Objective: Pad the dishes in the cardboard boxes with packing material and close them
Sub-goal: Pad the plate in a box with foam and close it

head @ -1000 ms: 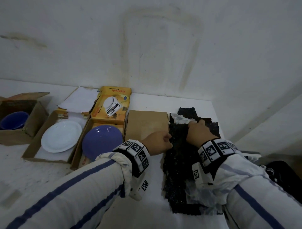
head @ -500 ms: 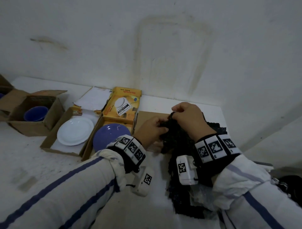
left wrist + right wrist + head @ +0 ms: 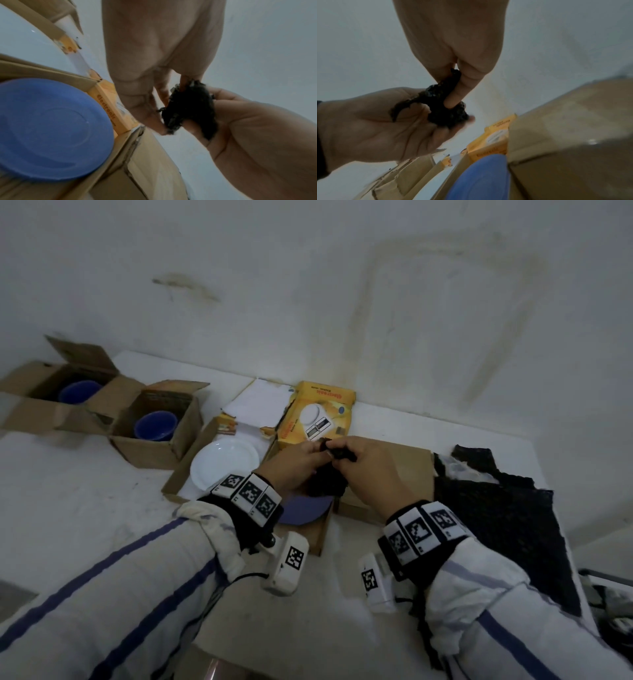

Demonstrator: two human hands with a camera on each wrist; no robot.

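Black crumpled packing material (image 3: 329,470) is bunched between both hands above the front middle of the white counter (image 3: 85,508). The left hand (image 3: 291,465) curls its fingers around the wad from the left, and the right hand (image 3: 373,470) pinches it from the right with thumb and fingertips; the wrist views show the same dark lump (image 3: 190,108) squeezed between the two palms (image 3: 443,108). Directly below the hands sits an open cardboard box (image 3: 318,529) holding a blue plate (image 3: 301,510), partly hidden by the left wrist. Just right of it lies a plain brown box (image 3: 394,467) with its flap down. Along the right edge of the counter spreads a sheet of the same black material (image 3: 507,532). Left of the blue plate, another open box (image 3: 178,484) holds a white plate (image 3: 222,462). Behind the hands, against the wall, a yellow printed flap (image 3: 322,412) stands up from the box. Farther off at the back left corner, two open brown boxes each hold a blue bowl, one nearer (image 3: 156,424) and one at the far left (image 3: 78,392).
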